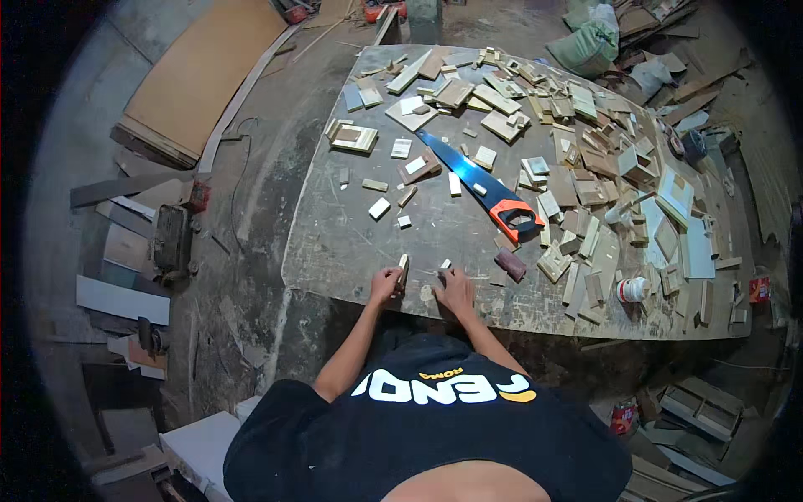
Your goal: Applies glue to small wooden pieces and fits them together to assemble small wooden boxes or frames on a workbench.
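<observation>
In my head view, my left grip (385,287) pinches a wood strip (403,269) at its fingertips, near the bench (322,243) edge. My right grip (454,293) has its fingertips at a small pale chip (446,264); whether it pinches, I cannot tell. I judge both pieces light and stiff, best taken by their long sides. I count one strip, one chip, one saw (470,174) beyond the right grip, and right of it one maroon roll (510,263) and one jar (632,289); the offcuts (503,126) beyond are too many to count.
</observation>
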Demonstrator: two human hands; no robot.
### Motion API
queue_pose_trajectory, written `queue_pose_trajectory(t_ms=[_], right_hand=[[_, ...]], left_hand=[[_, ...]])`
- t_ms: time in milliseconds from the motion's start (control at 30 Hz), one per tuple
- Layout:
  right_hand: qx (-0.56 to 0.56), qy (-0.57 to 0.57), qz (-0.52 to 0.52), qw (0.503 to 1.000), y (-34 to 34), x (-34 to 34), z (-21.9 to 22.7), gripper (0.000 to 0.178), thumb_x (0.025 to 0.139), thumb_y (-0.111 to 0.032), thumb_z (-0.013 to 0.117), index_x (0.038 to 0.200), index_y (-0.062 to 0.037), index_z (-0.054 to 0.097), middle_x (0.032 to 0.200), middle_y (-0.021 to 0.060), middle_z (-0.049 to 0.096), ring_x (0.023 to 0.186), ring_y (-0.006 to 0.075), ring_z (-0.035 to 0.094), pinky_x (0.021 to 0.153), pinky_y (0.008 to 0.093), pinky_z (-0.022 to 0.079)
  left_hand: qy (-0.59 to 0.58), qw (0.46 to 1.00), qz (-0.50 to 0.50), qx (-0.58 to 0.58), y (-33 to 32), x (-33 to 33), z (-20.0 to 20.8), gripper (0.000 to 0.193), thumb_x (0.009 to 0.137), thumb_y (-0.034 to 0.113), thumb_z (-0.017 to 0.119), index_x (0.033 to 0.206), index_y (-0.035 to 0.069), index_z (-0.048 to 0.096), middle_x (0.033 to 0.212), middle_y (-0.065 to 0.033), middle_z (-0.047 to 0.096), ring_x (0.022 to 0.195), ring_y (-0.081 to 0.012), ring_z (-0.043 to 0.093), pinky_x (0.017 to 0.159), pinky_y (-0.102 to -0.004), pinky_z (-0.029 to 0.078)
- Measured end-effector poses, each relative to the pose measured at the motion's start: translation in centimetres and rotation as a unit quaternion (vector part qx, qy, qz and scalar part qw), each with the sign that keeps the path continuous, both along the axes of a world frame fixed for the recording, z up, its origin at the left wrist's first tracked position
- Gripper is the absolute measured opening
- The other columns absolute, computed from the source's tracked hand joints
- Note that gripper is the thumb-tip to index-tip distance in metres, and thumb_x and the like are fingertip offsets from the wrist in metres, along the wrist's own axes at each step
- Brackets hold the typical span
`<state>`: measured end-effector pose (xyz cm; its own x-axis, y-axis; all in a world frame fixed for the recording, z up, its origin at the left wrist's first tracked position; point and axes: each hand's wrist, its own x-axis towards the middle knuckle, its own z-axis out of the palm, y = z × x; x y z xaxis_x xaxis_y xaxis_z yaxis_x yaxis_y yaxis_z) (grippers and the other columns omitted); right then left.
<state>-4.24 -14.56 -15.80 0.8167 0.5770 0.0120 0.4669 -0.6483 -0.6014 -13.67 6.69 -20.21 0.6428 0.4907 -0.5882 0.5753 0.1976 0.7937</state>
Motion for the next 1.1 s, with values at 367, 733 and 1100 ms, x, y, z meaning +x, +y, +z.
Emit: queue_pose_trajectory(t_ms=[367,733,1100], right_hand=[[0.047,-0.064,-0.069,0.994,6.3,2.2,-0.4,0.033,0.069,-0.021,0.076,0.100,-0.0100,0.068,0.098,0.0134,0.062,0.092,0.0344,0.061,0.078,0.0425,0.051],[0.250,0.320,-0.132,0.904,13.8,0.5,-3.0,0.026,0.091,-0.025,0.064,0.105,-0.0028,0.066,0.084,0.0035,0.067,0.070,0.0099,0.063,0.055,0.0266,0.051],[0.220,0.342,-0.186,0.894,16.9,7.1,-2.6,0.023,0.082,-0.023,0.073,0.087,-0.0012,0.067,0.071,0.0020,0.064,0.060,0.0085,0.059,0.049,0.0274,0.050]], left_hand=[[-0.087,0.991,-0.037,-0.098,7.1,1.5,0.9,0.034,0.091,0.027,0.063,0.116,0.004,0.062,0.083,-0.0044,0.064,0.066,-0.0127,0.062,0.052,-0.0277,0.050],[-0.176,0.960,-0.218,0.023,10.7,4.7,2.2,0.029,0.079,0.019,0.076,0.103,0.005,0.070,0.085,-0.0075,0.070,0.066,-0.0112,0.063,0.061,-0.0270,0.052],[-0.115,0.976,-0.151,0.107,12.6,4.9,1.2,0.035,0.074,0.016,0.078,0.106,0.006,0.069,0.086,-0.0070,0.070,0.074,-0.0137,0.064,0.068,-0.0284,0.051]])
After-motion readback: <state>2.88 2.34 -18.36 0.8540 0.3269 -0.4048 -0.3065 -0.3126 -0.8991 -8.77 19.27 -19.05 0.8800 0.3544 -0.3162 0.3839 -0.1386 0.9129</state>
